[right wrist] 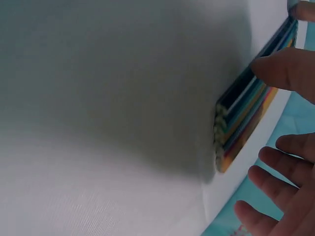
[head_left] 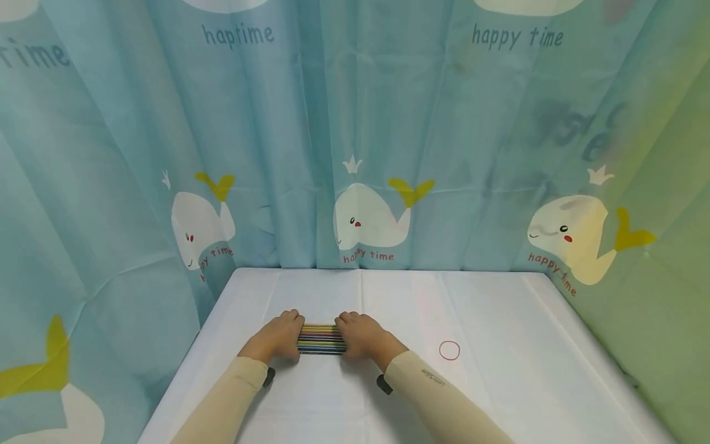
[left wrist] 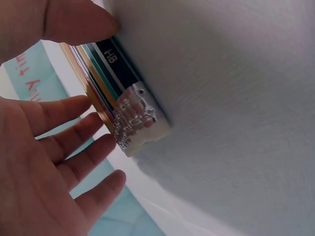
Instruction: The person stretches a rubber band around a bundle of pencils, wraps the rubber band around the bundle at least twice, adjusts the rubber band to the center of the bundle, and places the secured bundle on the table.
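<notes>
A flat row of several coloured pencils (head_left: 322, 340) lies side by side on the white table, left to right between my hands. My left hand (head_left: 284, 336) holds the left end, with the thumb on the near side and fingers along the far side. "HB" shows on a dark pencil (left wrist: 112, 59) in the left wrist view, beside silver ferrules and pale erasers (left wrist: 157, 133). My right hand (head_left: 362, 336) holds the right end, its thumb against the near edge. Blurred pencil ends (right wrist: 220, 140) show in the right wrist view.
A red circle (head_left: 449, 350) is drawn on the white tabletop (head_left: 499, 382), right of my right hand. Blue-green curtains (head_left: 377, 123) with whale prints hang behind the table and at its sides.
</notes>
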Demonstrator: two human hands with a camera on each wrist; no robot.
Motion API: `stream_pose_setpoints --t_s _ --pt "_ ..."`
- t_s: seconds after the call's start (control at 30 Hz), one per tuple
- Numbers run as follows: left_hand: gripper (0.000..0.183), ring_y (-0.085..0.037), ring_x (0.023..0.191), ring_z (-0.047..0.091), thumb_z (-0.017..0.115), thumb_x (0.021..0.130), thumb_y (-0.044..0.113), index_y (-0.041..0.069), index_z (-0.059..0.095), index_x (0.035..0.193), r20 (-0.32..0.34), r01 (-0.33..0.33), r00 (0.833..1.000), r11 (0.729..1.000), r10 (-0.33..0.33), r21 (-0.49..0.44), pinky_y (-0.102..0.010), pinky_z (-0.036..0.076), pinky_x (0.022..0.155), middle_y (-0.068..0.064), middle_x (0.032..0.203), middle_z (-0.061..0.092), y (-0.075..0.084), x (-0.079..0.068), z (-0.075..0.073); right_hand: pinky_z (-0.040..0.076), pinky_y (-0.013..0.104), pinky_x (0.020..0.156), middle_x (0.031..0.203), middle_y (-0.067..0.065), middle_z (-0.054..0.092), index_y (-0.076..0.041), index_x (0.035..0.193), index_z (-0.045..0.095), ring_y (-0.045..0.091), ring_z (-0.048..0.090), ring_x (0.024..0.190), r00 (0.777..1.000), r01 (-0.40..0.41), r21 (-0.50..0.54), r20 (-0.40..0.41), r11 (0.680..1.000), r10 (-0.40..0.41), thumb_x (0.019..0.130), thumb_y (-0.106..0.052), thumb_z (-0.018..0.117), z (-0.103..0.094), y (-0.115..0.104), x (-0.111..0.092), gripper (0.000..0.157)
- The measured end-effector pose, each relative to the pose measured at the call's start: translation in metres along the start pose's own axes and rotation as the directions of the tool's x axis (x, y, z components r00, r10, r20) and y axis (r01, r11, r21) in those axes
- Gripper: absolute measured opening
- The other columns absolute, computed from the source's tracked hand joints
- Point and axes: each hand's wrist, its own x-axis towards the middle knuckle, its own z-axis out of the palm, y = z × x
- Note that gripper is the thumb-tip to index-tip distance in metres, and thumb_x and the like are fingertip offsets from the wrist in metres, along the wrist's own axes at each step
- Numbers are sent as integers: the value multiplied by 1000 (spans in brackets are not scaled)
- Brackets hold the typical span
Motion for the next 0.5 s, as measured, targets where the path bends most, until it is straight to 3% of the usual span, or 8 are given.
stream_pose_setpoints --t_s 0.3,0.5 --pt "68 -16 78 42 78 49 29 4 54 107 16 -5 1000 1000 5 -4 -35 42 72 1 86 44 1 3 -2 38 30 90 122 -2 47 -15 135 36 14 46 107 994 -57 50 100 997 52 71 -36 65 3 -11 10 73" --pt "65 -16 78 43 79 50 27 6 54 106 40 12 999 1000 -12 0 -35 42 71 2 85 45 2 2 -4 40 30 86 119 -2 49 -16 135 37 13 47 101 990 -85 88 124 992 74 72 -30 64 4 -15 14 70"
